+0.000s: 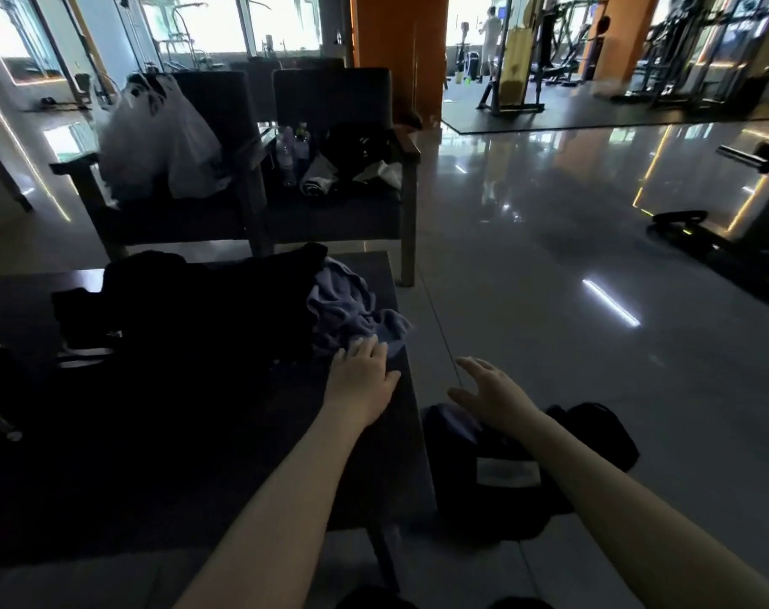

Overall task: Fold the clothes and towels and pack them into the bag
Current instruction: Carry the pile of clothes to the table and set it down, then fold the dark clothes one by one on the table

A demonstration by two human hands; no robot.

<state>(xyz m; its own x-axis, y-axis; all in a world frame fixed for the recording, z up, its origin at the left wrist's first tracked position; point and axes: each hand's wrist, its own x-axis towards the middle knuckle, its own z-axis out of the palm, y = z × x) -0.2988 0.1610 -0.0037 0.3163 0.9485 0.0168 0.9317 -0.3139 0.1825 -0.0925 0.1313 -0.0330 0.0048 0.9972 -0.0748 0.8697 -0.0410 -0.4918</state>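
Observation:
A crumpled blue-grey towel (pixel 347 305) lies at the right end of a dark low table (pixel 198 454), beside a heap of black clothes (pixel 207 301). My left hand (pixel 362 371) rests flat on the towel's near edge, fingers straight. My right hand (pixel 490 393) hovers open, fingers spread, off the table's right edge and above a black bag (pixel 505 472) that sits on the floor with a white label on it.
Two dark armchairs stand behind the table; one holds a white plastic bag (pixel 154 142), the other dark items, with bottles (pixel 292 151) between them. Glossy floor (pixel 549 265) stretches to the right. Gym machines stand at the far right.

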